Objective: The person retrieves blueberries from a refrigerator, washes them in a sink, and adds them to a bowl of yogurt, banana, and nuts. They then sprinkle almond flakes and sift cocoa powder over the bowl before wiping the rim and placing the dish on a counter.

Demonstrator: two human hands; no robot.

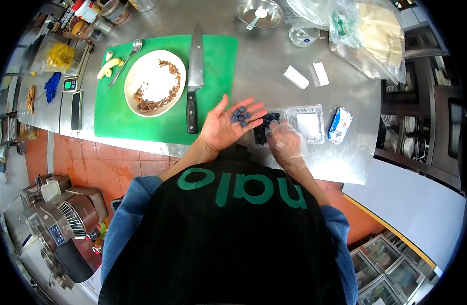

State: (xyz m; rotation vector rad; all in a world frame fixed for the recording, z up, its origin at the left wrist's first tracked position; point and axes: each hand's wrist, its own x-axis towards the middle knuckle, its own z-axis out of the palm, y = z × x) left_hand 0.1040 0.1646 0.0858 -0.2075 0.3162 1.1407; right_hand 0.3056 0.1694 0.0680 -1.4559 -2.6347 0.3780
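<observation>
My left hand (221,127) is held palm up with its fingers extended, and several blueberries (240,116) rest in it. In a clear plastic glove, my right hand (285,141) reaches into a clear plastic clamshell box (309,109) with its lid folded back. Dark blueberries (264,127) fill the box's near half beside that hand. The fingers of the right hand curl down, and what they hold is hidden. Left of my hands, a white bowl (133,96) with white creamy food and brown granola-like pieces (175,76) stands on a green cutting board (213,51).
A large knife (194,76) lies on the board right of the bowl; a spoon (126,58) and banana pieces (109,67) lie left. A blue-and-white packet (340,125), a metal bowl (264,20) and a bagged stack (376,35) are on the steel counter (264,66).
</observation>
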